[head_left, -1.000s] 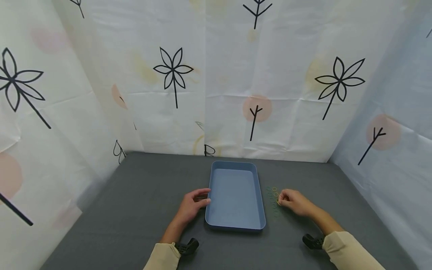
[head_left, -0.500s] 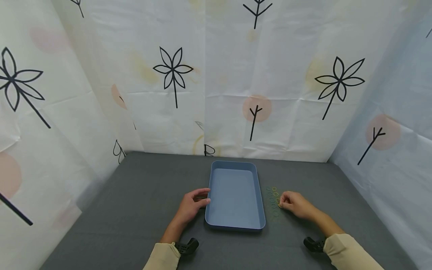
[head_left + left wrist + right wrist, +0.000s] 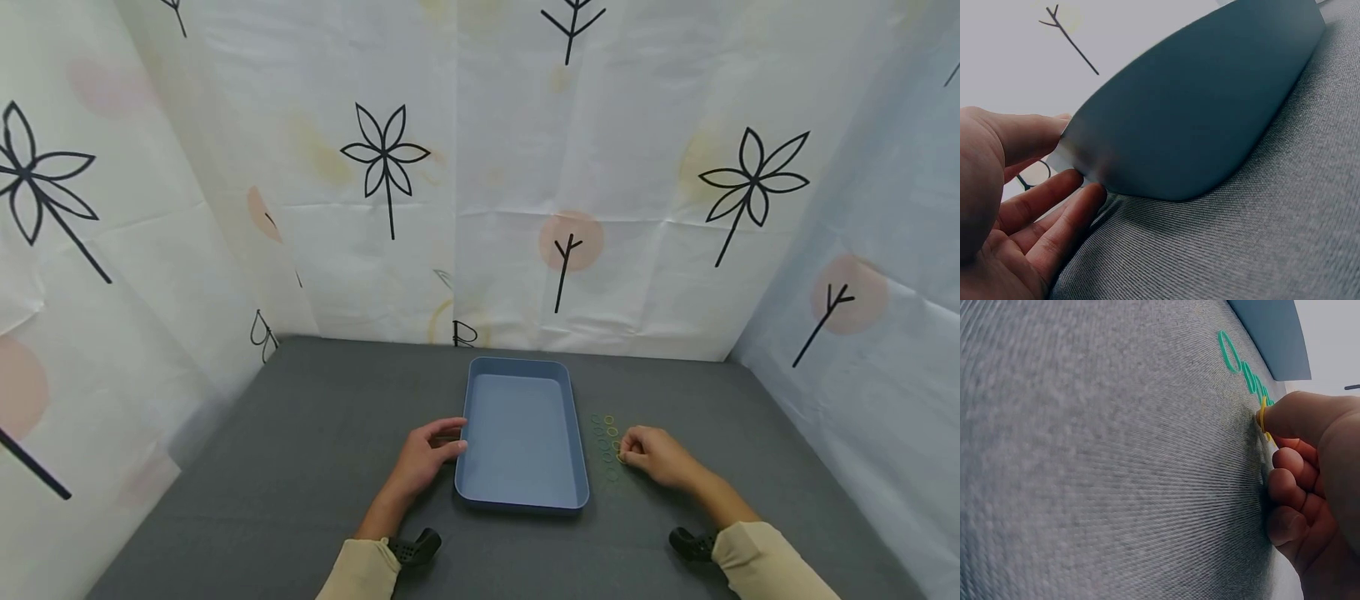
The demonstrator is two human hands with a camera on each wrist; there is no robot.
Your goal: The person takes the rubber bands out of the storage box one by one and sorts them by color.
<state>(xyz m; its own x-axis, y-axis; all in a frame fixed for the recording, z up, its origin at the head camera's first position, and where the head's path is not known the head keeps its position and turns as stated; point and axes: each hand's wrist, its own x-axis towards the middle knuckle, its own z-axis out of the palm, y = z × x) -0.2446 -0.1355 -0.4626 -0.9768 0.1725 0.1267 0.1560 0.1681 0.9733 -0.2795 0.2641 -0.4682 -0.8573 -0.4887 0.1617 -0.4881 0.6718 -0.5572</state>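
Note:
A blue rectangular tray [image 3: 522,437] lies on the grey table. My left hand [image 3: 423,457] is at its left side, with extended fingertips touching the outer wall [image 3: 1191,106]. To the right of the tray are two short rows of thin rings that look like rubber bands: green rubber bands [image 3: 1229,351] nearer the tray, yellow rubber bands [image 3: 612,432] beside them. At the near end of the yellow row, my right hand [image 3: 660,454] pinches a yellow rubber band [image 3: 1264,415] between thumb and index finger, close to the cloth. Its other fingers are curled, and the index fingertip is mostly hidden.
Grey cloth covers the table [image 3: 360,400]. White sheets [image 3: 495,167] printed with dark plant drawings stand behind and on both sides. Black wrist devices [image 3: 416,547] sit at both beige cuffs.
My right hand has shifted slightly toward me along the yellow row, then stays almost still. More of the yellow rubber bands show beyond its fingertips. The left hand and tray have not moved.

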